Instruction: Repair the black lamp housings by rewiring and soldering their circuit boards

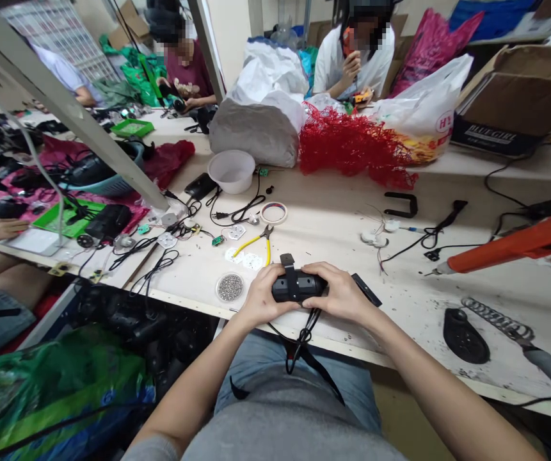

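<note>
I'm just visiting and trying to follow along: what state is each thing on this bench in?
black device: gripped by the left hand and right hand, its cord dangling.
white bowl: upright, looks empty.
yellow pliers: lying flat, untouched.
tape roll: lying flat.
round dish: full of small metal bits.
orange tool: lying on its side.
cardboard box: flaps open.

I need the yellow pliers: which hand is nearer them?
Left. Both hold the black device; the left hand is just below the yellow pliers, the right hand further right.

device [298, 286] ends hidden by fingers [266, 283], orange tool [519, 244] cropped right
</note>
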`<state>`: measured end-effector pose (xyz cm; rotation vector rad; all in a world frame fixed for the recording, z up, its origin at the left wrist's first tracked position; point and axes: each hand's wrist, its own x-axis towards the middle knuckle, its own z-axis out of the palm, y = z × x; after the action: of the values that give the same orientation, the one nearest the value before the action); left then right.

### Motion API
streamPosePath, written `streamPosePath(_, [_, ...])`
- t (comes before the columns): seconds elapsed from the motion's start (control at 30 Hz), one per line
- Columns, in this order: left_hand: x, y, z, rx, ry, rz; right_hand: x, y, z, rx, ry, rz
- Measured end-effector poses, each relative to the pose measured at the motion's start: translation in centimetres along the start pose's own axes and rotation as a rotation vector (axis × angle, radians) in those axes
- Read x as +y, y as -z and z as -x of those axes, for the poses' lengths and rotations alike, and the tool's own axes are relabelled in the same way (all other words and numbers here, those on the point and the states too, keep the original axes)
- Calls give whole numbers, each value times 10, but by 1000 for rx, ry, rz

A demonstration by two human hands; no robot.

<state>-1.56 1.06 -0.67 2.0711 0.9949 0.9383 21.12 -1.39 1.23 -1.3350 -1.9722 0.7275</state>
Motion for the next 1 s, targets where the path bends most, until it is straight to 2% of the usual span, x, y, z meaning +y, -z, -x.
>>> streamPosePath(0.13, [1,6,-7,-58,29,3,-6,19,-4,-139,128,145])
streamPosePath(0.27, [0,9,-17,-120,27,18,-27,32,-17,-299,143,410])
streamPosePath(0.37, [1,11,-24,-157,24,12,-46,31,-30,-415,133,656])
streamPosePath(0.47, [1,13,-28,-171,19,-6,-59,25,-42,-470,164,816])
streamPosePath(0.63, [-1,10,-32,-134,17,-37,-65,17,-46,-546,333,961])
streamPosePath(0.73, [-1,8,-35,-115,29,-28,-60,12,-33,-469,426,1072])
streamPosePath(0.83, [0,6,-38,-104,67,-11,-45,5,-15,-229,463,1110])
streamPosePath(0.9, [1,6,-38,-86,87,3,-31,0,-5,-101,484,1087])
streamPosePath(1.0, [0,6,-38,-52,103,21,-10,-4,4,15,474,958])
